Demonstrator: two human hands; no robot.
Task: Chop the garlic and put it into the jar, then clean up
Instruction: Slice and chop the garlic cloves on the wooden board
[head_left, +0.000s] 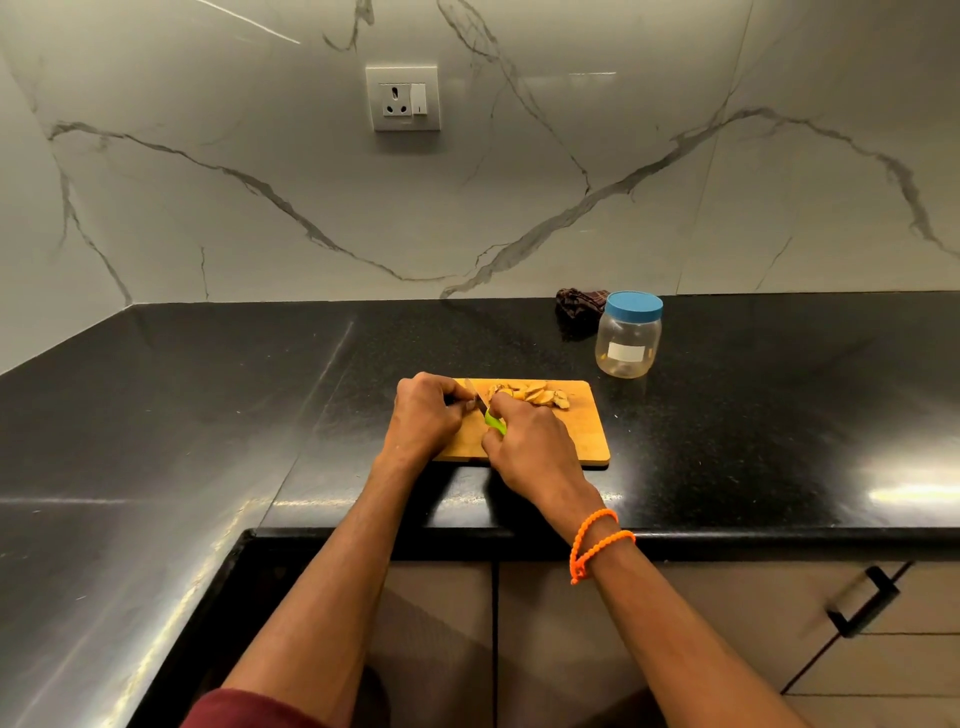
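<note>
A wooden cutting board lies on the black counter, with a pile of chopped garlic pieces along its far edge. My right hand grips the green handle of a small knife, whose blade points away towards the board's far left corner. My left hand rests on the board's left end with its fingers curled, and its fingertips pinch the side of the blade. A clear plastic jar with its blue lid on stands behind the board to the right.
A dark crumpled cloth lies against the marble wall, left of the jar. A wall socket sits above. The counter turns a corner on the left. Cabinet doors with a black handle are below the front edge.
</note>
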